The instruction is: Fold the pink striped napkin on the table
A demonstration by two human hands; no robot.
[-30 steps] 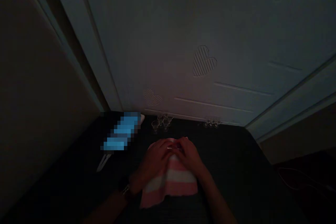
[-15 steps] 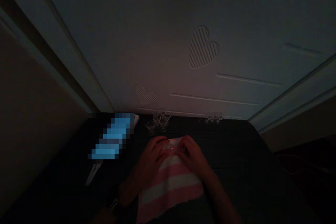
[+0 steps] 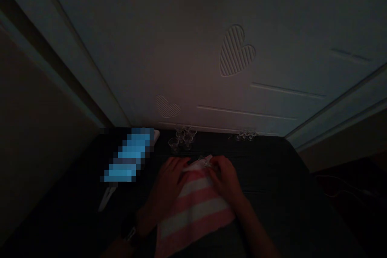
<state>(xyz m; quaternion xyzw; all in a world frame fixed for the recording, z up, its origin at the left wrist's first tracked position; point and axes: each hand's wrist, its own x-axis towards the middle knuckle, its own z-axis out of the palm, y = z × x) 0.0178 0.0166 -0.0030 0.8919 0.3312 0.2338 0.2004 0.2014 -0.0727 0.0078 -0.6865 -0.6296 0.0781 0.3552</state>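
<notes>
A pink-and-white striped cloth (image 3: 196, 205) lies spread on the dark table between my hands. Over its far edge is a small clear glass (image 3: 206, 162), partly covered by cloth and fingers. My left hand (image 3: 172, 175) curls its fingers onto the left side of the cloth. On the other side, my right hand (image 3: 226, 175) has thumb and fingers bent around the glass's right side. Dim light blurs the exact contact of the fingertips.
Several small clear glasses (image 3: 183, 139) stand beyond my left hand, with another cluster (image 3: 246, 135) at the back right. A pixelated lit screen (image 3: 130, 155) is on the left. A white panel with heart reliefs (image 3: 237, 50) rises behind the dark table (image 3: 272, 185).
The small glass has shifted slightly up and right and shows more clearly. My right hand has moved a little right, while my left hand has shifted slightly left.
</notes>
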